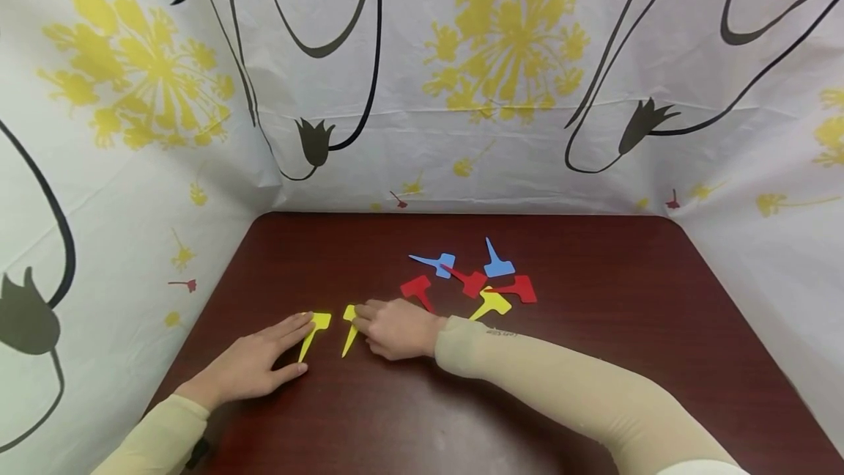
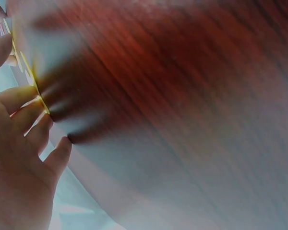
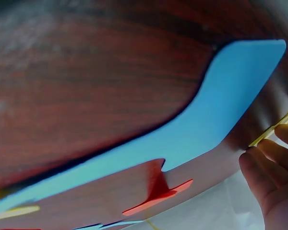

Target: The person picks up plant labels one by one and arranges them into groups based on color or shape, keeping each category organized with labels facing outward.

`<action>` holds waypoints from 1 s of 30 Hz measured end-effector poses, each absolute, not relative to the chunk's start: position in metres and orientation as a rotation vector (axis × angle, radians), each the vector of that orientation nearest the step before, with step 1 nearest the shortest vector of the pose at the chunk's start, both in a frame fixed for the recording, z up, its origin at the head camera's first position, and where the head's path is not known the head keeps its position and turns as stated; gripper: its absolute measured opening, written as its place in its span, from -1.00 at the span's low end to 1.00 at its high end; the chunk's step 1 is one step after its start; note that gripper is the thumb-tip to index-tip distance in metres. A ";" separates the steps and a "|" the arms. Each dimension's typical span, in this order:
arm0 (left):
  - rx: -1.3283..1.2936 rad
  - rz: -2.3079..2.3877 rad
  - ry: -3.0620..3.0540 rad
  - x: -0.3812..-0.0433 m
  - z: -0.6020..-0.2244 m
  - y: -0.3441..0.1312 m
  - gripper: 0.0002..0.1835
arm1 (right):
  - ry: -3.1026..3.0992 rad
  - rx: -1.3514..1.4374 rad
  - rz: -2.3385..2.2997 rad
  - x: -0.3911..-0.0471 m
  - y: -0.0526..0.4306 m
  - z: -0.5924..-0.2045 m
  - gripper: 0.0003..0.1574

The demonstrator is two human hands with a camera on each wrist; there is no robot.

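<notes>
Two yellow T-shaped plant labels lie side by side at the left of the dark table. On the left yellow label (image 1: 321, 321) rest the fingertips of my left hand (image 1: 253, 361), fingers long, the thumb beside its pointed end. My right hand (image 1: 398, 328) touches the right yellow label (image 1: 349, 314) at its wide end, covering part of it. From the right wrist, a fingertip row meets this label's thin edge. A blue plant label (image 3: 230, 96) looms close to the right wrist camera.
Behind the right hand lie a third yellow label (image 1: 494, 302), a left red label (image 1: 416, 286), a middle red label (image 1: 473, 284), a right red label (image 1: 525, 289) and two blue labels (image 1: 499, 268). A patterned cloth (image 1: 422, 167) walls the table's back and sides.
</notes>
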State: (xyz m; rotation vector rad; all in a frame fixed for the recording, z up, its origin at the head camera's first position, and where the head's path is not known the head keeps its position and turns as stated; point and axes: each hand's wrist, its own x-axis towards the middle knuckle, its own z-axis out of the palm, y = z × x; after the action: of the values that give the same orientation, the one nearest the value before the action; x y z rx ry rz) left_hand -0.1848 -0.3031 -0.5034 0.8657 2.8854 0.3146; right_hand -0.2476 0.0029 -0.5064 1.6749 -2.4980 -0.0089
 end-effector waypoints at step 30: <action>1.011 0.240 2.871 -0.182 -0.509 -0.303 -0.15 | -2.482 1.796 -0.067 -0.247 -0.009 -0.508 -0.39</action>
State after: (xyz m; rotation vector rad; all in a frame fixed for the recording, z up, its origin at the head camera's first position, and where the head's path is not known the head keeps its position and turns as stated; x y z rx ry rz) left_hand -0.1817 -0.3031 -0.5094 1.0106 2.8713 0.2396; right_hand -0.2466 -0.0095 -0.5082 1.7964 -2.4825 -0.0670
